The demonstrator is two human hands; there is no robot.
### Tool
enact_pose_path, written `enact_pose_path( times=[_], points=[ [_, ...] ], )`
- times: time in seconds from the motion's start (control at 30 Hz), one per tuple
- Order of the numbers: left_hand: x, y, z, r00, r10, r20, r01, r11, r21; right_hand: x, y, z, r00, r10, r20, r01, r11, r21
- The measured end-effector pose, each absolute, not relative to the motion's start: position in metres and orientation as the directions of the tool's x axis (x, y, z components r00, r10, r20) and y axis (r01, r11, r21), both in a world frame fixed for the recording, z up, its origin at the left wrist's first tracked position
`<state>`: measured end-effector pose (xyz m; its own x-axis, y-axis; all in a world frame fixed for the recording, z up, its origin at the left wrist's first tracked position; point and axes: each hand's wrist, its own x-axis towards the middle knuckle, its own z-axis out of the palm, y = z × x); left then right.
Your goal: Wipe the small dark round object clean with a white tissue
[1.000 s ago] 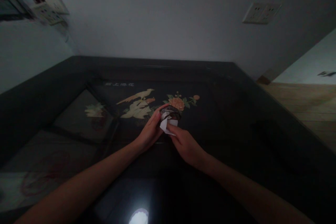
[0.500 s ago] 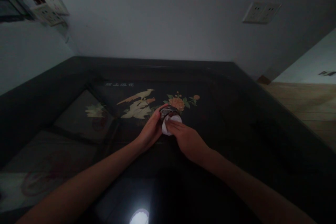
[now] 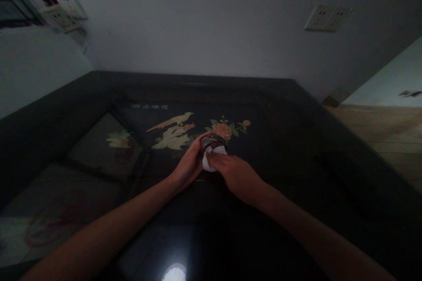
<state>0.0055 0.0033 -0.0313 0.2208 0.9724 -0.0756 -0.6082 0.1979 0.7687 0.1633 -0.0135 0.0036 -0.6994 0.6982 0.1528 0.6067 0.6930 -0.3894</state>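
A small dark, shiny rounded object [image 3: 213, 139], perhaps glass, is held near the middle of the black glossy tabletop [image 3: 263, 184]; its exact kind I cannot make out. My left hand [image 3: 189, 164] is wrapped around its left side. With my right hand [image 3: 235, 173] I press a crumpled white cloth or tissue [image 3: 210, 163] against the object's near side. The fingers of the right hand lie over the white material. Part of the object is hidden behind the cloth and fingers.
The tabletop bears a bird-and-flower picture [image 3: 173, 134] with white lettering and reflects a lamp. Behind it rises a pale wall with a socket plate [image 3: 328, 17] on the right and sockets [image 3: 66, 11] on the left. Wooden flooring [image 3: 379, 127] shows at right.
My right hand and the white cloth have shifted slightly against the dark object. The left hand keeps its hold in nearly the same place.
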Motion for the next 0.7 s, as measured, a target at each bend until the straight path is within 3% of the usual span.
enact_pose_path(
  times=[0.1,0.17,0.23,0.3,0.37,0.43,0.53,0.63,0.7],
  points=[
    [0.005,0.004,-0.032,0.245,0.966,-0.085,-0.611,0.221,0.76,0.169,-0.012,0.014,-0.725,0.68,0.104,0.675,0.733,-0.089],
    [0.005,0.004,-0.033,0.255,0.963,-0.088,-0.606,0.23,0.762,0.17,-0.013,0.018,-0.726,0.679,0.112,0.681,0.732,-0.017],
    [0.005,0.004,-0.032,0.249,0.964,-0.096,-0.607,0.233,0.76,0.17,-0.013,0.016,-0.726,0.677,0.118,0.677,0.734,-0.046],
    [0.005,0.004,-0.032,0.239,0.965,-0.111,-0.61,0.238,0.756,0.168,-0.013,0.009,-0.719,0.682,0.135,0.661,0.73,-0.174],
    [0.005,0.004,-0.032,0.235,0.965,-0.118,-0.61,0.241,0.755,0.163,-0.014,0.0,-0.683,0.706,0.186,0.608,0.691,-0.392],
    [0.005,0.005,-0.033,0.232,0.968,-0.097,-0.603,0.222,0.766,0.155,-0.018,-0.01,-0.563,0.797,0.219,0.53,0.552,-0.643],
    [0.006,0.004,-0.033,0.232,0.972,-0.047,-0.595,0.179,0.784,0.142,-0.028,-0.02,-0.446,0.882,0.152,0.251,0.286,-0.925],
    [0.006,0.002,-0.032,0.237,0.971,-0.043,-0.585,0.177,0.791,0.136,-0.033,-0.024,-0.428,0.898,0.098,0.073,0.143,-0.987],
    [0.006,0.003,-0.031,0.233,0.971,-0.048,-0.587,0.179,0.79,0.139,-0.031,-0.023,-0.448,0.884,0.133,0.13,0.212,-0.969]
  ],
)
